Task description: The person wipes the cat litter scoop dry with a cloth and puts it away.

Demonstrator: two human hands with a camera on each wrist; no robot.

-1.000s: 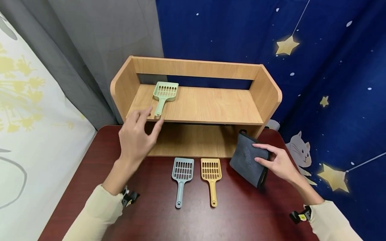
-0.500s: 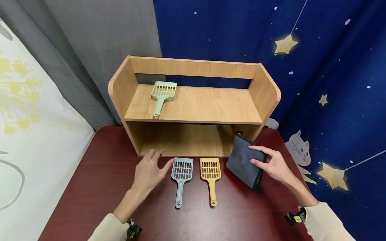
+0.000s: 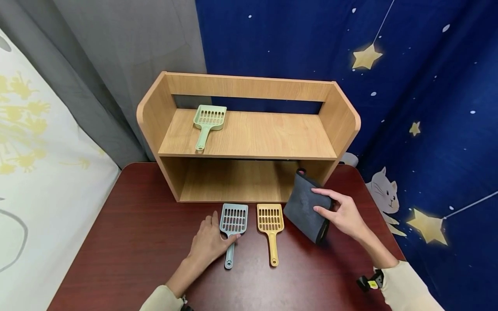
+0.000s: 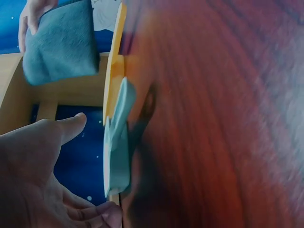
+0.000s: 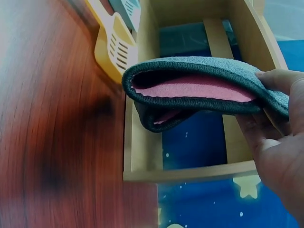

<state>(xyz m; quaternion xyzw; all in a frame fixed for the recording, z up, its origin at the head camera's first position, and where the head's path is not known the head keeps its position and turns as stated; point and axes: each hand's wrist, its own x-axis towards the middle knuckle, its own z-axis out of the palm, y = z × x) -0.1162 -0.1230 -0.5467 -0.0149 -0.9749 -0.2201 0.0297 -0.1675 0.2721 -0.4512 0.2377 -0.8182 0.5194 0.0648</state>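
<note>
My left hand (image 3: 210, 242) hovers around the blue litter scoop (image 3: 234, 218) on the table, fingers along its left side and thumb across its neck in the head view. The left wrist view shows a gap between the thumb and that scoop (image 4: 118, 161). My right hand (image 3: 344, 214) pinches a folded grey cloth (image 3: 305, 207) with dark edging, held over the table by the shelf's right front. Pink lining shows inside the cloth (image 5: 194, 89) in the right wrist view. A yellow litter scoop (image 3: 271, 218) lies between the blue one and the cloth.
A two-tier wooden shelf (image 3: 272, 134) stands at the back of the dark red table (image 3: 128, 242). On its upper tier, at the left, lies a green litter scoop (image 3: 210, 117). Grey and blue curtains (image 3: 272, 39) hang behind.
My left hand has come down from beside the green litter scoop on the shelf to the blue one on the table. The right hand keeps holding the cloth almost in place.
</note>
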